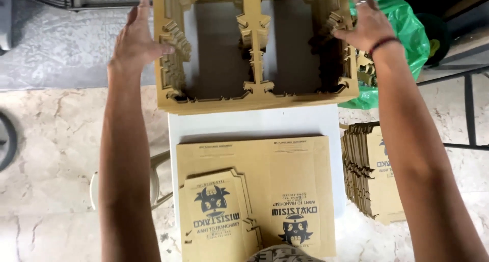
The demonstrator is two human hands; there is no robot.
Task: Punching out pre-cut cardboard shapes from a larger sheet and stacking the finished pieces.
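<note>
The frame stack [257, 48], a thick pile of brown die-cut cardboard sheets with two rectangular windows punched out and jagged inner edges, lies across the far end of a small white table [254, 125], overhanging it on both sides. It sits between the two hands. The left hand [136, 40] is open, fingers straight and pointing away from the person, with its thumb side pressed flat against the stack's left outer edge. The right hand [364, 22] is at the stack's right edge near the far corner, fingers curled over the top of the cardboard there; how firmly it grips cannot be told. Both arms reach forward over the table.

Nearer the person, flat printed cartons [265, 190] lie on the table, a smaller die-cut piece [216, 216] on top of them at the left. To the right, beside the table, another pile of cartons [369, 173] stands lower. A green plastic bag [407, 33] lies just behind the right hand.
</note>
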